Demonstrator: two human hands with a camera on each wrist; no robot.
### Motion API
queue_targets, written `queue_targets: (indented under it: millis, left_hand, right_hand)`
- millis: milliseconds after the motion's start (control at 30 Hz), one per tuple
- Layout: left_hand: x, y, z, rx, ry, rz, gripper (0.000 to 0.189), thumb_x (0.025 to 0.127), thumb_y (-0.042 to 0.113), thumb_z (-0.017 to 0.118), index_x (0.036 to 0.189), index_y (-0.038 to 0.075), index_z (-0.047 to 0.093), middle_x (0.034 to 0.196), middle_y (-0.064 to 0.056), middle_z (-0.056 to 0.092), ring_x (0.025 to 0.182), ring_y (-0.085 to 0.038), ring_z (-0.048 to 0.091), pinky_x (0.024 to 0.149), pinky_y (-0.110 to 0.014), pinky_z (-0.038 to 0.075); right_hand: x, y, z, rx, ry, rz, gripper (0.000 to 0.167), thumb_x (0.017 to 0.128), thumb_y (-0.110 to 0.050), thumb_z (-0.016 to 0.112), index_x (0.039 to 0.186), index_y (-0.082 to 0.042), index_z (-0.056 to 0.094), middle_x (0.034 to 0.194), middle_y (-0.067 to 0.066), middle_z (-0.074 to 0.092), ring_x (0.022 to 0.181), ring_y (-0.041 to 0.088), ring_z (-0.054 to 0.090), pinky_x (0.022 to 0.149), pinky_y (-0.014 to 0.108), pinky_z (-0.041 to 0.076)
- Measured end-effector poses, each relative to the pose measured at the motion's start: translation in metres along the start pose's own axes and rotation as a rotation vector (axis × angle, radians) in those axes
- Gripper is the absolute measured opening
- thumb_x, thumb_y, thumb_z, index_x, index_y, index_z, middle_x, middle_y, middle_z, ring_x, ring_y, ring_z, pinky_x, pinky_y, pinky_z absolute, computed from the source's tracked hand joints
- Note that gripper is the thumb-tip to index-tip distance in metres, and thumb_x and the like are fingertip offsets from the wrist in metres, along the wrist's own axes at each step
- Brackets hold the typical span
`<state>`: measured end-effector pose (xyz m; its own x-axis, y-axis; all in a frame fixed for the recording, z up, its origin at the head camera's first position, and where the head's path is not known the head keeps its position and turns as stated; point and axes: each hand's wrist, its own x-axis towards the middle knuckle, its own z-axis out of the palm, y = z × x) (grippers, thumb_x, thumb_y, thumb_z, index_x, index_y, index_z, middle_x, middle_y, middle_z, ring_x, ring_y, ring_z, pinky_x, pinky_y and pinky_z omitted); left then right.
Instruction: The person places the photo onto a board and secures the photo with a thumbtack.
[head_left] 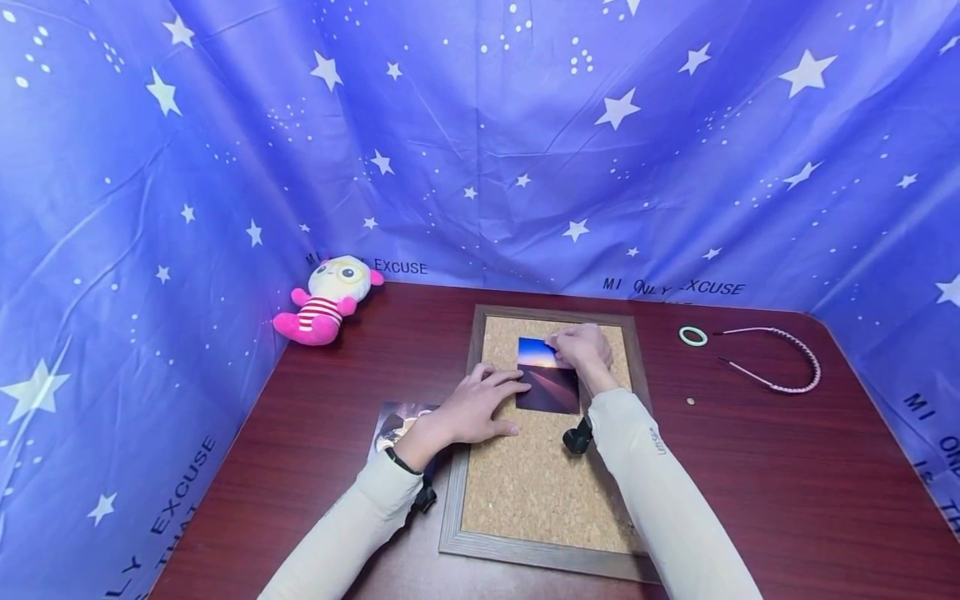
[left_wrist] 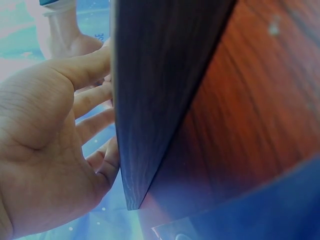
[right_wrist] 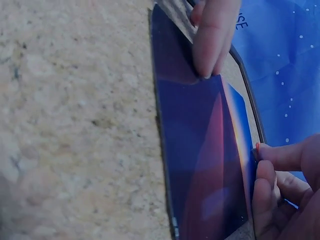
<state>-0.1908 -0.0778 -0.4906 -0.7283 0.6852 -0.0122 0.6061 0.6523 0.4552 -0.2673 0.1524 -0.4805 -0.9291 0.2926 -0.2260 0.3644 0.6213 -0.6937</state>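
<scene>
A photo (head_left: 546,392) of a dark road under a blue and orange sky lies on a cork board (head_left: 525,483) with a grey-brown wooden frame. My left hand (head_left: 476,408) rests at the photo's left edge, fingers spread and fingertips on its border. At the photo's upper right, my right hand (head_left: 588,346) is bent over the print. Its thumb and finger pinch a small thumbtack (right_wrist: 257,150), red at its edge and mostly hidden by the fingers, against the photo's sky end. In the left wrist view the frame's side (left_wrist: 155,90) stands beside the left hand's fingers.
A second photo (head_left: 386,417) lies left of the board, partly under the left forearm. To the right are a pale green ring (head_left: 693,336), a beaded headband (head_left: 806,354) and a small gold round piece (head_left: 691,402). A pink-and-white plush toy (head_left: 326,304) sits at the back left.
</scene>
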Motion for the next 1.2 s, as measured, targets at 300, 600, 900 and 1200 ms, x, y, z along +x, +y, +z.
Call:
queue_targets:
  millis: [300, 600, 900, 1200]
  left_hand:
    - [-0.001, 0.001, -0.001, -0.006, 0.004, 0.001, 0.067, 0.1, 0.034, 0.084, 0.16, 0.016, 0.06, 0.173, -0.01, 0.047, 0.149, -0.039, 0.041, 0.121, -0.062, 0.039]
    - [-0.001, 0.001, -0.002, -0.02, 0.002, -0.009, 0.067, 0.1, 0.032, 0.084, 0.16, 0.016, 0.06, 0.173, -0.009, 0.047, 0.15, -0.039, 0.04, 0.12, -0.061, 0.04]
    - [-0.001, 0.001, 0.0, -0.016, 0.011, -0.008, 0.067, 0.099, 0.031, 0.085, 0.159, 0.016, 0.061, 0.172, -0.009, 0.048, 0.149, -0.039, 0.041, 0.121, -0.061, 0.039]
    - [-0.001, 0.0, 0.0, -0.023, 0.01, 0.0, 0.068, 0.099, 0.032, 0.085, 0.16, 0.015, 0.06, 0.173, -0.01, 0.047, 0.149, -0.04, 0.04, 0.121, -0.062, 0.039]
  right_hand:
    - [0.002, 0.003, 0.006, -0.026, 0.048, -0.007, 0.022, 0.095, -0.032, 0.087, 0.108, -0.015, 0.089, 0.067, -0.004, 0.077, 0.074, 0.019, 0.077, 0.089, 0.047, 0.055]
    - [0.013, 0.003, 0.002, 0.119, -0.032, 0.042, 0.021, 0.094, -0.021, 0.091, 0.108, -0.006, 0.087, 0.063, -0.001, 0.075, 0.048, 0.005, 0.069, 0.051, 0.023, 0.058]
    - [0.014, 0.007, -0.001, 0.198, -0.075, 0.054, 0.03, 0.095, -0.017, 0.088, 0.117, 0.002, 0.083, 0.059, -0.003, 0.072, 0.047, 0.003, 0.067, 0.052, 0.021, 0.058]
    - [0.015, 0.013, -0.001, 0.237, -0.112, -0.01, 0.024, 0.102, -0.012, 0.079, 0.118, 0.005, 0.083, 0.066, -0.003, 0.076, 0.052, 0.0, 0.068, 0.056, 0.02, 0.059]
